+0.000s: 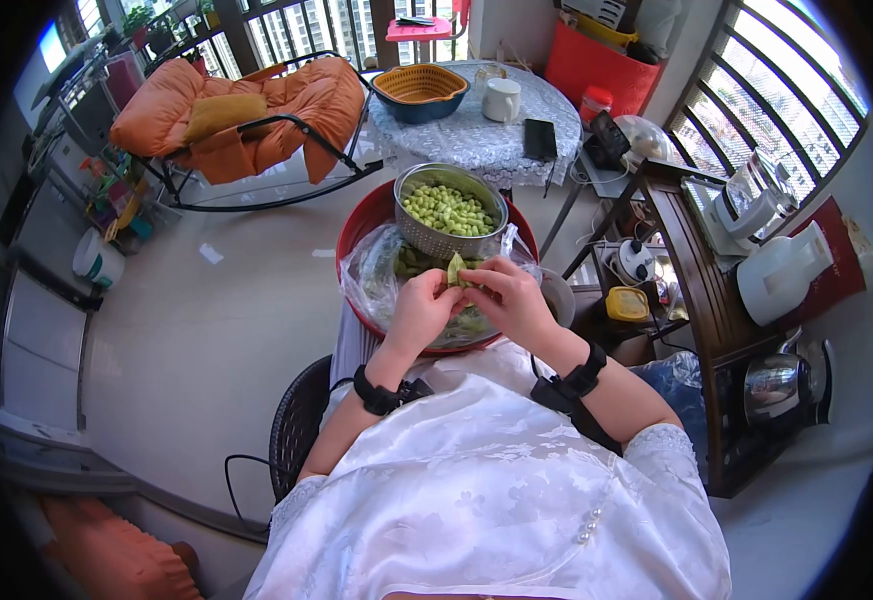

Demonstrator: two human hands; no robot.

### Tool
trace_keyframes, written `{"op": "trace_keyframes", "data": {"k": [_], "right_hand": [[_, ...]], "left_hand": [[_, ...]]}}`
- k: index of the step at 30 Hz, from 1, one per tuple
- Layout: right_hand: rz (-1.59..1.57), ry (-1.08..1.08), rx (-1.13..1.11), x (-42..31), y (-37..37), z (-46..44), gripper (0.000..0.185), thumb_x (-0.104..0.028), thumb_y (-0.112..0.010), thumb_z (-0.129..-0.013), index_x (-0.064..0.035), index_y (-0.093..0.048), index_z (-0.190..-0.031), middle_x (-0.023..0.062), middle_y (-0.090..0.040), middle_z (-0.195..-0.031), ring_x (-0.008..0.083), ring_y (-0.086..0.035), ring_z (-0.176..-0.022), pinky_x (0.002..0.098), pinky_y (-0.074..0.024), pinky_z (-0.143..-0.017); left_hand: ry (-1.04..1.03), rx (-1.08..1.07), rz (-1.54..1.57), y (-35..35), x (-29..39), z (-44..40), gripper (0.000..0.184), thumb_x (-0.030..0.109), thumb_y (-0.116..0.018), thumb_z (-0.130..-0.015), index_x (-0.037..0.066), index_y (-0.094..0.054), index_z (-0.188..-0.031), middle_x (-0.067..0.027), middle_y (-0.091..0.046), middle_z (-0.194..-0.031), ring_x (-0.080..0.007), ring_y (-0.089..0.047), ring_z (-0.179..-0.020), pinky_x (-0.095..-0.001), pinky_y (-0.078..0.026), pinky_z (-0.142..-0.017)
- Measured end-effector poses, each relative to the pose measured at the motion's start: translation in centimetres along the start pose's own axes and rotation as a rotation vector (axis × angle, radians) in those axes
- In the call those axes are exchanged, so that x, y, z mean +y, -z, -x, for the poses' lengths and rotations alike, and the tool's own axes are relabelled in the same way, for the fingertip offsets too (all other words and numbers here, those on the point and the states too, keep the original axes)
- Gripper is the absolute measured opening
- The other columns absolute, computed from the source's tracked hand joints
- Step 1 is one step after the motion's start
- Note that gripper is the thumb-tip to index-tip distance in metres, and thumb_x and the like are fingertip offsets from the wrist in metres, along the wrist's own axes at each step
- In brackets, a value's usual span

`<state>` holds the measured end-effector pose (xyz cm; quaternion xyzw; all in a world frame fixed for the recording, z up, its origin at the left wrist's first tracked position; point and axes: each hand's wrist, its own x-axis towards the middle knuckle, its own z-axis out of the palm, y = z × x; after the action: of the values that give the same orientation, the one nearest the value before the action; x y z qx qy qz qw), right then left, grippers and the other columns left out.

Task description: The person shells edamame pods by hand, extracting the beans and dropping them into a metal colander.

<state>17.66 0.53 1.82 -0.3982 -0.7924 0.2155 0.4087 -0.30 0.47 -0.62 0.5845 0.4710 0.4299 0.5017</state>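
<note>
- Both left hand and right hand pinch one green bean pod.
- Shelling seems in hand; the next move likely calls for splitting the pod near the perforated metal colander of shelled beans, just beyond the hands.
- Colander rim close ahead, red basin edge either side; open floor well left.
</note>
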Motion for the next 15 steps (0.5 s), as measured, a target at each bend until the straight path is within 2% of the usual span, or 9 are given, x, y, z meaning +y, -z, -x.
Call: {"op": "trace_keyframes", "data": {"k": [1,4,6,7,8,10,12,14,15], "right_hand": [[-0.017,-0.022,-0.031,-0.1,0.2,-0.1,0.024,-0.007,-0.070,-0.083,-0.0036,-0.071,-0.107,0.0116,-0.063,-0.094,0.0276,-0.065,-0.075,0.0346,-0.0527,-0.068],[-0.081,-0.014,-0.045,0.5,0.1,-0.1,0.025,-0.006,-0.070,-0.083,-0.0026,-0.071,-0.108,0.0119,-0.063,-0.093,0.0275,-0.065,-0.075,0.0344,-0.0524,-0.068],[-0.110,-0.038,-0.061,0.6,0.2,-0.2,0.025,-0.006,-0.070,-0.083,-0.0021,-0.071,-0.108,0.0118,-0.064,-0.092,0.0269,-0.065,-0.075,0.0343,-0.0522,-0.068],[-0.138,-0.060,-0.081,0.7,0.2,-0.2,0.025,-0.006,-0.070,-0.083,-0.0016,-0.071,-0.108,0.0117,-0.064,-0.092,0.0263,-0.065,-0.076,0.0342,-0.0520,-0.068],[-0.138,-0.060,-0.079,0.8,0.2,-0.1,0.025,-0.006,-0.070,-0.083,-0.0016,-0.071,-0.108,0.0117,-0.064,-0.092,0.0263,-0.065,-0.076,0.0342,-0.0520,-0.068],[-0.166,-0.100,-0.090,1.1,0.0,0.0,0.025,-0.006,-0.070,-0.084,-0.0014,-0.071,-0.109,0.0106,-0.064,-0.091,0.0224,-0.066,-0.078,0.0324,-0.0513,-0.069],[-0.216,-0.144,-0.119,1.8,-0.2,-0.1,0.025,-0.006,-0.069,-0.086,-0.0004,-0.070,-0.111,0.0091,-0.064,-0.092,0.0193,-0.066,-0.080,0.0305,-0.0513,-0.070],[-0.264,-0.190,-0.147,2.1,-0.2,-0.1,0.026,-0.006,-0.069,-0.088,0.0005,-0.069,-0.112,0.0075,-0.064,-0.094,0.0162,-0.066,-0.083,0.0286,-0.0514,-0.072],[-0.401,-0.236,-0.149,2.1,-0.3,-0.1,0.026,-0.006,-0.068,-0.089,0.0017,-0.068,-0.114,0.0062,-0.064,-0.096,0.0140,-0.065,-0.086,0.0268,-0.0514,-0.075]], "left_hand": [[-0.001,-0.002,-0.001,0.0,-0.1,0.0,0.012,0.007,-0.058,-0.095,-0.003,-0.062,-0.097,-0.0043,-0.068,-0.082,-0.0071,-0.062,-0.069,-0.0216,-0.049,-0.060],[-0.031,0.015,-0.068,-0.2,-0.4,0.1,0.013,0.009,-0.057,-0.096,-0.002,-0.063,-0.096,-0.0034,-0.068,-0.080,-0.0074,-0.060,-0.066,-0.0226,-0.048,-0.059],[-0.061,0.059,-0.153,-0.4,-0.3,0.3,0.017,0.012,-0.059,-0.092,-0.005,-0.060,-0.090,-0.0165,-0.069,-0.077,-0.0254,-0.070,-0.069,-0.0350,-0.053,-0.061],[-0.062,0.056,-0.154,-0.4,-0.1,0.4,0.017,0.012,-0.059,-0.092,-0.005,-0.060,-0.090,-0.0165,-0.069,-0.077,-0.0254,-0.070,-0.069,-0.0350,-0.053,-0.061],[-0.109,0.057,-0.287,-0.4,0.2,0.5,0.016,0.012,-0.057,-0.093,-0.004,-0.059,-0.091,-0.0148,-0.068,-0.074,-0.0247,-0.068,-0.067,-0.0348,-0.052,-0.061],[-0.156,0.058,-0.422,-0.4,0.1,0.5,0.016,0.012,-0.055,-0.095,-0.003,-0.058,-0.091,-0.0131,-0.066,-0.071,-0.0241,-0.067,-0.064,-0.0346,-0.051,-0.060],[-0.204,0.074,-0.507,-0.5,-0.3,0.4,0.017,0.014,-0.055,-0.094,-0.003,-0.056,-0.089,-0.0177,-0.066,-0.071,-0.0320,-0.068,-0.068,-0.0406,-0.051,-0.060],[-0.214,0.093,-0.527,-0.6,-0.3,0.4,0.017,0.014,-0.055,-0.094,-0.003,-0.056,-0.088,-0.0174,-0.066,-0.071,-0.0325,-0.068,-0.068,-0.0413,-0.051,-0.060],[-0.225,0.113,-0.546,-0.7,-0.2,0.5,0.017,0.013,-0.055,-0.094,-0.002,-0.055,-0.088,-0.0171,-0.066,-0.071,-0.0330,-0.067,-0.068,-0.0419,-0.050,-0.059]]}}
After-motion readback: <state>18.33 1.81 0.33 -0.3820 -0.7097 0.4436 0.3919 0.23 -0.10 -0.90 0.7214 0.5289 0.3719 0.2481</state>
